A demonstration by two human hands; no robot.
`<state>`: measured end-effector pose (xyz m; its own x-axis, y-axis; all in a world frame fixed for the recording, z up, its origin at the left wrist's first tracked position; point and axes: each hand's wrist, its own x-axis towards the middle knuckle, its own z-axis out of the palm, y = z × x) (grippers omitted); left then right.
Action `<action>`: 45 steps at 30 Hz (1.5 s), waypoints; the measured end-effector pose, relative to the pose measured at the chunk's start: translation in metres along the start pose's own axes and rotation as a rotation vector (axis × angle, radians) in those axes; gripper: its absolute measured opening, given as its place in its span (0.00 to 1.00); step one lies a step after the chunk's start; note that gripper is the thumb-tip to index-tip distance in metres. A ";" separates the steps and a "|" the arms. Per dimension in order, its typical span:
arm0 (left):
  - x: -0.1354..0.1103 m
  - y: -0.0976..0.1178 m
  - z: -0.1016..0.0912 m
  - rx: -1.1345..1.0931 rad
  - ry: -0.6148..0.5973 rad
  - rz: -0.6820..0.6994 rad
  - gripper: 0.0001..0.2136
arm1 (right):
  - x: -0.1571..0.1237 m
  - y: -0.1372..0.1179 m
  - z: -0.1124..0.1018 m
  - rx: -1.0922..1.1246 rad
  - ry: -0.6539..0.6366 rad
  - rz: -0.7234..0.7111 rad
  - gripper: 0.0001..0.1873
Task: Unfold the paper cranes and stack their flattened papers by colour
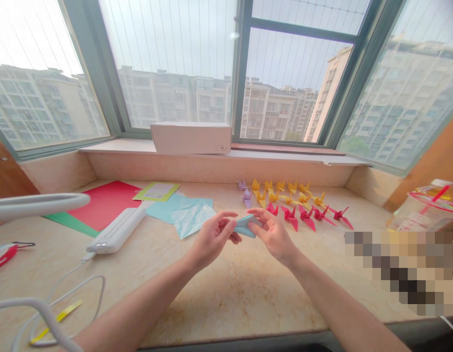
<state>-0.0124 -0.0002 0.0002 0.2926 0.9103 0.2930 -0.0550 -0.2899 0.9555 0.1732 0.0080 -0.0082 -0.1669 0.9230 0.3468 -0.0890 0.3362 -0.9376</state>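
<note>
A small piece of folded light-blue paper is held up between both hands over the counter. My left hand pinches its left end between thumb and fingers. On the right end, my right hand is closed with the thumb pressing on the paper's near face. Part of the paper is hidden behind the fingers. Just left of my left hand lies a creased light-blue sheet. Beyond my right hand stand several folded paper cranes: red cranes nearest, yellow cranes behind, and purple cranes at the left.
Red paper and green paper lie at left, beside a white power bank with a cable. A yellow-green packet rests on the sheets. A white box stands on the sill. At right is a plastic cup.
</note>
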 end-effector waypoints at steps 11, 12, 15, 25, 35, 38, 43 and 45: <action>0.000 -0.001 0.001 0.014 -0.082 -0.068 0.18 | 0.002 0.006 -0.001 0.020 0.072 -0.050 0.22; -0.001 -0.001 0.002 0.008 -0.096 -0.084 0.18 | 0.002 0.008 -0.001 0.008 0.074 -0.056 0.22; -0.003 -0.002 0.006 0.029 -0.151 -0.145 0.21 | 0.000 0.011 0.002 -0.032 0.063 -0.066 0.22; -0.002 -0.008 0.008 0.127 0.028 -0.005 0.21 | -0.003 0.008 0.014 0.006 0.058 -0.016 0.22; -0.008 -0.008 0.020 0.202 0.006 -0.018 0.20 | -0.008 0.012 0.021 -0.051 0.162 -0.112 0.09; -0.009 -0.006 0.020 0.293 0.067 0.006 0.21 | -0.012 0.015 0.025 -0.080 0.149 -0.175 0.06; -0.010 -0.004 0.020 0.321 0.130 0.026 0.22 | -0.014 0.015 0.027 -0.062 0.110 -0.288 0.04; -0.011 -0.004 0.021 0.256 0.116 -0.001 0.22 | -0.014 0.012 0.027 -0.077 0.070 -0.327 0.06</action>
<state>0.0048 -0.0152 -0.0072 0.1801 0.9342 0.3078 0.1925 -0.3404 0.9204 0.1482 -0.0059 -0.0241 -0.0739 0.7735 0.6295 -0.0518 0.6274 -0.7770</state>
